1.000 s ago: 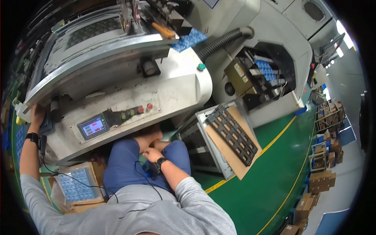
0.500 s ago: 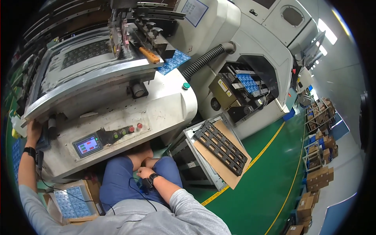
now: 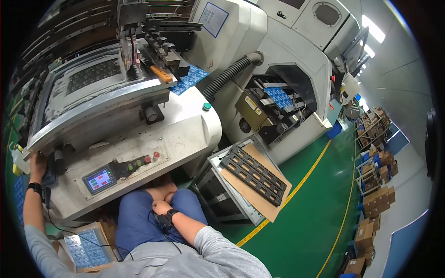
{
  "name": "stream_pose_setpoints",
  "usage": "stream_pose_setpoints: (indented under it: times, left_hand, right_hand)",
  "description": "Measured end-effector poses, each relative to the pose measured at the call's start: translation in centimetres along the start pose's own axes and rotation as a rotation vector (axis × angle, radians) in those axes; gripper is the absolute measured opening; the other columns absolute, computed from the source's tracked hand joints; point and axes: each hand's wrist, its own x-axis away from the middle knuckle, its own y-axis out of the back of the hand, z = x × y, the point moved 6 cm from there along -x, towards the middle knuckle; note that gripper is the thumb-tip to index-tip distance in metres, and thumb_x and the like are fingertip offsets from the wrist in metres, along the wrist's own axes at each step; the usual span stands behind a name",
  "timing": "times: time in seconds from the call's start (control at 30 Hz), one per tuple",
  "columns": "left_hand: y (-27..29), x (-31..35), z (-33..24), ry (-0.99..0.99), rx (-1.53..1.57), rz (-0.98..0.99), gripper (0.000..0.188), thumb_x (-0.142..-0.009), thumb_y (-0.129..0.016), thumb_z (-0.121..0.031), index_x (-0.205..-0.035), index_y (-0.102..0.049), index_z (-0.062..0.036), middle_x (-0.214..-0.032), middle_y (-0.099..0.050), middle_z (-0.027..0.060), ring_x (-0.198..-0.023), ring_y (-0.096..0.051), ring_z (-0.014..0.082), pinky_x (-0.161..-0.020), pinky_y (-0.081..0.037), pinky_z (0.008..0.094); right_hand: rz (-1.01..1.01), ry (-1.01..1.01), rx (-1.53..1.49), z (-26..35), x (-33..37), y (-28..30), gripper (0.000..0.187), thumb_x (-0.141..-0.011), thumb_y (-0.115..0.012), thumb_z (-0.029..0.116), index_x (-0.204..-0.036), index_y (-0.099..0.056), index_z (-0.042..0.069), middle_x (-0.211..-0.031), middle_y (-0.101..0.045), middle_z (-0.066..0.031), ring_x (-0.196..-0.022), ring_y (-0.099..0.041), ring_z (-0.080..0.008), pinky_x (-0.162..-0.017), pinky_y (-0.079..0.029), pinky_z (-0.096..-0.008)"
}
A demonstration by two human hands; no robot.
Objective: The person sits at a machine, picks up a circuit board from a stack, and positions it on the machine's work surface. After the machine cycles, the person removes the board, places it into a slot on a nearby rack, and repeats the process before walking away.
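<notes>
My left hand (image 3: 38,166) is raised at the near left corner of the screen printing machine, just under the metal frame (image 3: 92,103). Its fingertips are hidden behind the frame's edge, so I cannot see what they touch. My right hand (image 3: 161,207) rests between my thighs with its fingers curled in, and nothing shows in it. A printing screen (image 3: 95,76) with a dark pattern and grey smears lies inside the frame. Below it on the machine's front sit a small touch screen (image 3: 98,180) and a row of coloured buttons (image 3: 139,163). An orange-handled spatula (image 3: 161,74) lies at the frame's right side.
To my right, a black slotted tray (image 3: 254,175) lies on cardboard over a metal cabinet (image 3: 220,199). A box of blue patterned panels (image 3: 86,250) stands at my lower left. Another machine (image 3: 278,104) holds a blue panel. Cardboard boxes (image 3: 379,199) line the far right.
The whole view has shifted slightly, with the machines now further left in the picture. My left hand stays at the frame corner, and my right hand stays in my lap.
</notes>
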Motion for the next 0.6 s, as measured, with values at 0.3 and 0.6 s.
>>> stream_pose_setpoints:
  times: [0.3,0.6]
  left_hand:
    - [-0.7,-0.2,1.2,-0.047,-0.01,-0.021,0.033,-0.086,-0.063,-0.021,-0.117,-0.057,-0.008,-0.111,-0.062,0.0222,-0.103,-0.057,0.0446,-0.087,-0.048,0.0515]
    - [-2.6,0.2,2.3,-0.098,-0.018,-0.026,0.039,-0.083,-0.068,-0.019,-0.117,-0.057,-0.0062,-0.112,-0.06,0.019,-0.106,-0.056,0.0424,-0.09,-0.048,0.0475]
  right_hand:
    - [-0.001,0.012,0.008,-1.4,-0.7,-0.8,0.027,-0.087,-0.056,0.025,-0.098,-0.068,0.004,-0.1,-0.068,-0.0203,-0.097,-0.064,-0.0391,-0.087,-0.05,-0.0451]
    - [0.076,-0.047,0.124,-1.9,-0.7,-0.7,0.026,-0.086,-0.055,0.022,-0.096,-0.067,0.002,-0.101,-0.067,-0.0233,-0.097,-0.063,-0.0412,-0.087,-0.049,-0.0466]
